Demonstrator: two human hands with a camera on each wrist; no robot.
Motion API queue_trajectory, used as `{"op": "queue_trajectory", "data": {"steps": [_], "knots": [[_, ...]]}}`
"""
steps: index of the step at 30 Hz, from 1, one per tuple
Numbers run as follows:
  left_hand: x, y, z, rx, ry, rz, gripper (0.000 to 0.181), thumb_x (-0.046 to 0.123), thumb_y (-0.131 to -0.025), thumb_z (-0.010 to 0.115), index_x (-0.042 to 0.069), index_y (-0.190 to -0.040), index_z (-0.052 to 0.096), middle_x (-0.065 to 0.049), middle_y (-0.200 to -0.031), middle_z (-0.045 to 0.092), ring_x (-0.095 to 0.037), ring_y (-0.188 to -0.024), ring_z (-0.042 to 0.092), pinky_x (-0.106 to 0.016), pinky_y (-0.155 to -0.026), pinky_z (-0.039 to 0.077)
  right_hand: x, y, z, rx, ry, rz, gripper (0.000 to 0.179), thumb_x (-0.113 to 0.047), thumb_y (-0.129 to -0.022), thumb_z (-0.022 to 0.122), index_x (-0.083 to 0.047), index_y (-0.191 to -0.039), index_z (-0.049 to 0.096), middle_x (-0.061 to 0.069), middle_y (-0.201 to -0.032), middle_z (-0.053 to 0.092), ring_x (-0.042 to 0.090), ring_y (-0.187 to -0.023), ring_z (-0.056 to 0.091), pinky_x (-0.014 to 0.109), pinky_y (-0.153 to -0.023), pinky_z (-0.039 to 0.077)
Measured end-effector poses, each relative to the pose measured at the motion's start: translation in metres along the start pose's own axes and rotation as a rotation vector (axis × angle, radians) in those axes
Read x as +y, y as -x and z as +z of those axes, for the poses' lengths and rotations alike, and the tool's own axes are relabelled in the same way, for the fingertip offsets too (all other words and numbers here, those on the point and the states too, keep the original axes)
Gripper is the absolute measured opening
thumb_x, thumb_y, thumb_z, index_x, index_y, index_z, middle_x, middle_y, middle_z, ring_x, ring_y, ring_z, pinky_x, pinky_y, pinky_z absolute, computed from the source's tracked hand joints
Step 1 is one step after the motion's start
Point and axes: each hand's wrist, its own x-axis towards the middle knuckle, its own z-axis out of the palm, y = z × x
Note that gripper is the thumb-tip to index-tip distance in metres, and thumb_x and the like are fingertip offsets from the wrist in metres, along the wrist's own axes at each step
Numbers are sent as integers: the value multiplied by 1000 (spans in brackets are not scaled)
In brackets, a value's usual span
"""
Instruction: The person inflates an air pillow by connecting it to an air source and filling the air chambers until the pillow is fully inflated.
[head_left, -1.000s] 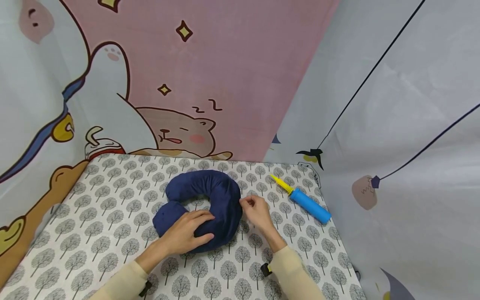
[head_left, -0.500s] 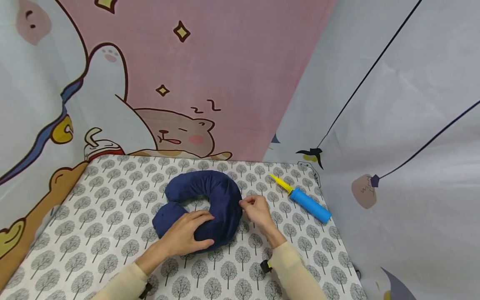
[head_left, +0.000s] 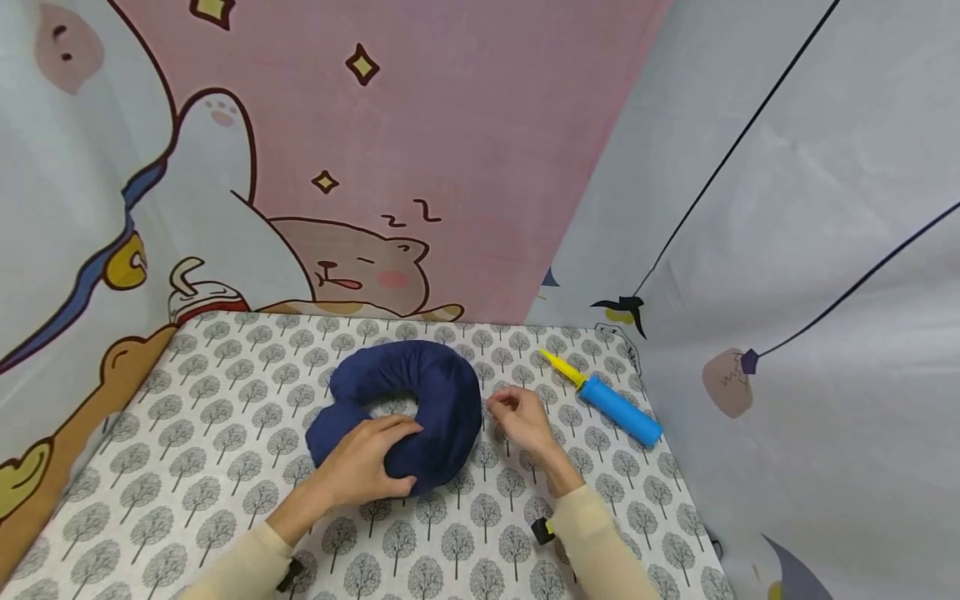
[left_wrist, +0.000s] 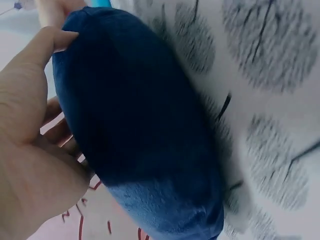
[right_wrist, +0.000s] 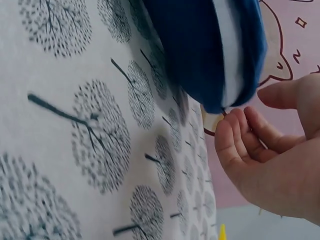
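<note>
A navy U-shaped neck pillow (head_left: pixel 450 408) lies on the tree-print cloth. My left hand (head_left: pixel 367 462) grips its near side, with the thumb on the near edge and the fingers over the inner curve; in the left wrist view the thumb presses the blue fabric (left_wrist: pixel 135 110) and the other fingers are partly hidden behind it. Just off the pillow's right edge is my right hand (head_left: pixel 522 421), fingers bent, nothing visible held. In the right wrist view a pale band (right_wrist: pixel 232 55) runs along the pillow, and a small dark bit at its end lies by the fingertips.
A blue hand pump (head_left: pixel 621 410) with a yellow nozzle (head_left: pixel 562 367) lies to the right of the right hand. The tree-print cloth (head_left: pixel 202 492) covers the surface, and printed curtains (head_left: pixel 480 167) hang behind and at both sides.
My right hand has come slightly away from the pillow's right edge, which it was touching. That edge has drawn back a little to the left. My left hand has shifted slightly left.
</note>
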Motion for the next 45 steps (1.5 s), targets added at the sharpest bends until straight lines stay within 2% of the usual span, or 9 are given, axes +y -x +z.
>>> {"op": "queue_trajectory", "data": {"steps": [6,11,18,22,25,28,33,37,45], "knots": [[-14,-2,-29,-6,53,-8,63,20,-79,92,13,-140,77,-9,-142,78,-29,-129,76,-54,-108,62,2,0,-13,-27,37,-58,20,-13,-105,75,-2,-121,80,11,-109,80,14,-93,71,26,-83,58],[-28,-1,-51,-11,77,7,61,12,-80,88,13,-140,77,-10,-143,79,-33,-133,75,-58,-110,61,4,-1,-16,-47,43,-90,17,-12,-105,75,-6,-121,80,10,-114,81,15,-98,73,28,-90,60],[-44,7,-70,-17,23,38,62,4,-79,88,9,-140,77,-9,-142,79,-36,-131,75,-62,-111,58,4,-7,-15,-90,89,-207,15,-9,-106,74,-2,-117,80,13,-114,82,18,-101,77,30,-96,63],[-51,18,-72,-43,-21,13,63,-2,-78,85,5,-140,77,-15,-143,77,-43,-132,72,-70,-115,52,5,-12,-14,-95,111,-211,13,-9,-107,72,-5,-117,80,10,-113,82,14,-99,75,29,-95,62],[-57,25,-71,-66,0,-18,63,-6,-80,83,4,-141,76,-19,-145,75,-48,-137,68,-75,-121,45,6,-17,-12,-99,127,-215,14,-10,-107,72,-7,-118,79,8,-112,82,12,-97,73,28,-93,61],[-61,28,-69,-80,37,-32,63,-7,-83,83,4,-144,74,-19,-148,74,-49,-141,66,-76,-125,40,8,-24,-7,-119,148,-266,15,-7,-106,74,-3,-119,79,10,-111,83,16,-98,75,32,-91,62],[-64,29,-68,-95,49,-35,64,-6,-83,84,6,-145,74,-16,-149,73,-48,-142,66,-76,-127,39,13,-38,5,-151,194,-347,21,-7,-107,74,3,-125,77,13,-114,84,25,-103,78,35,-92,64],[-65,31,-66,-108,46,-56,65,-5,-83,85,7,-146,73,-16,-150,73,-47,-144,65,-75,-129,37,14,-47,13,-154,213,-343,25,-9,-109,74,3,-130,76,14,-120,83,29,-109,79,35,-96,64],[-66,34,-65,-97,59,-53,66,-6,-83,85,8,-146,73,-16,-150,73,-49,-144,65,-76,-128,37,18,-61,30,-162,202,-303,19,-12,-109,75,-8,-127,80,10,-123,85,26,-112,80,33,-99,63]]}}
